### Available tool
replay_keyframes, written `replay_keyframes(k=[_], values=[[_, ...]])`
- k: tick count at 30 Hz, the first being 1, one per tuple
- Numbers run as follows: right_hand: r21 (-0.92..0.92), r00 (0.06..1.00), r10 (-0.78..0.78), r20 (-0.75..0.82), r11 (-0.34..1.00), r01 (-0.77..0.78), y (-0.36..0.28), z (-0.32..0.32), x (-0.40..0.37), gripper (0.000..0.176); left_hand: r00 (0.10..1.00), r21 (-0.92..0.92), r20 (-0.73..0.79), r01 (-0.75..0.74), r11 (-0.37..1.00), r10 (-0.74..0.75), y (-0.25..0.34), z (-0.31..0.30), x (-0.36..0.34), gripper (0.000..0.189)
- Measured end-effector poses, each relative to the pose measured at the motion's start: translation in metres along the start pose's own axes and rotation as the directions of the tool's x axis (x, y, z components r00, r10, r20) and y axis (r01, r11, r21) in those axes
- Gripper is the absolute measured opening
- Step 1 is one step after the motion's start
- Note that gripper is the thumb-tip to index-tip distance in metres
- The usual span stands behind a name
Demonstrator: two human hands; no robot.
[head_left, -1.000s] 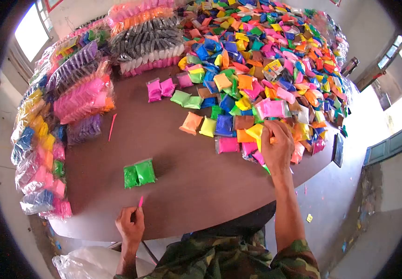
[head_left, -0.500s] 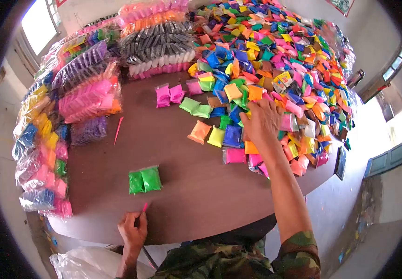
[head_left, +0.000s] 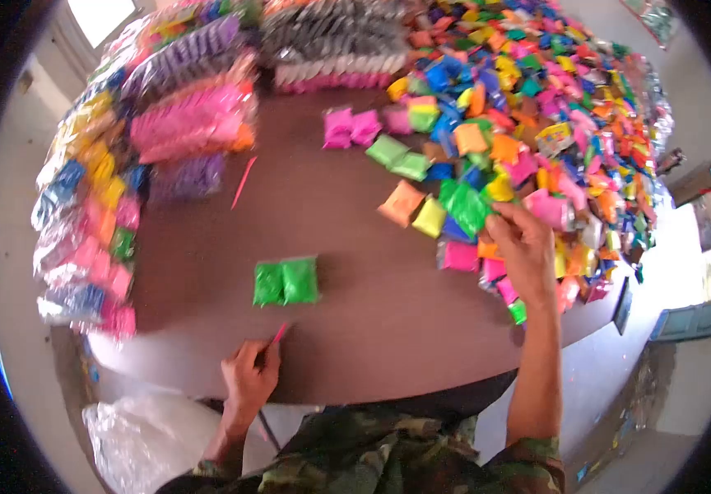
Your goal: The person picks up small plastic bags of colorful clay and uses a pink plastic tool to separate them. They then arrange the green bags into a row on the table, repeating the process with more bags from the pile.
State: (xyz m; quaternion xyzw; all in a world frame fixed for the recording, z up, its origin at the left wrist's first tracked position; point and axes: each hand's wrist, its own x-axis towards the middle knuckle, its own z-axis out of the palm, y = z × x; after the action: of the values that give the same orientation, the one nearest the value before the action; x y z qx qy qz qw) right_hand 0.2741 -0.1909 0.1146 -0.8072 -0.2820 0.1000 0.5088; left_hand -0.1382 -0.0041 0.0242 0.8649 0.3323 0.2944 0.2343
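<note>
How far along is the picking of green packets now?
Done: two green packets lie apart on the table. In hand: the right hand pinches a third green packet; the left hand holds a pink stick. Left: the big mixed pile, with more green in it.

Bare tabletop centre; packet heap right, bundles left.

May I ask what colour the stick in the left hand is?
The stick is pink; head view.

Right hand hides part of its green packet
</note>
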Motion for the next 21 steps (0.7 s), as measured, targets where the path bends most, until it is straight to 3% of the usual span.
replay_keyframes(k=[2,4,7,8,11,14,21], values=[[-0.003,0.965,0.091,0.247,0.996,-0.093,-0.004,0.011,-0.027,0.024,1.000,0.034,0.001,-0.021,0.999,0.021,0.000,-0.001,0.000,0.010],[-0.004,0.856,0.134,0.500,0.988,-0.152,-0.001,0.021,-0.046,0.024,1.000,0.005,0.005,0.014,1.000,-0.014,0.001,-0.003,0.000,0.010],[-0.027,0.686,0.022,0.727,1.000,-0.002,0.014,0.044,-0.062,0.025,0.999,-0.029,-0.024,0.024,0.999,-0.025,0.003,0.001,0.001,0.011],[-0.132,0.631,0.064,0.773,0.989,0.061,0.016,0.048,-0.064,0.027,0.999,-0.039,-0.040,0.021,0.999,-0.022,0.002,0.002,0.001,0.012],[-0.324,0.709,0.123,0.694,0.933,0.156,-0.008,0.053,-0.072,0.026,0.996,-0.011,0.012,0.085,0.996,-0.085,0.002,0.000,-0.002,0.012],[-0.278,0.770,-0.059,0.636,0.913,0.300,-0.004,0.060,-0.075,0.026,0.998,-0.012,0.009,0.064,0.998,-0.064,0.001,0.000,-0.002,0.010],[-0.340,0.878,-0.232,0.417,0.857,0.388,-0.008,0.062,-0.088,0.039,1.000,0.005,-0.027,0.015,1.000,-0.015,-0.006,0.004,-0.004,0.012]])
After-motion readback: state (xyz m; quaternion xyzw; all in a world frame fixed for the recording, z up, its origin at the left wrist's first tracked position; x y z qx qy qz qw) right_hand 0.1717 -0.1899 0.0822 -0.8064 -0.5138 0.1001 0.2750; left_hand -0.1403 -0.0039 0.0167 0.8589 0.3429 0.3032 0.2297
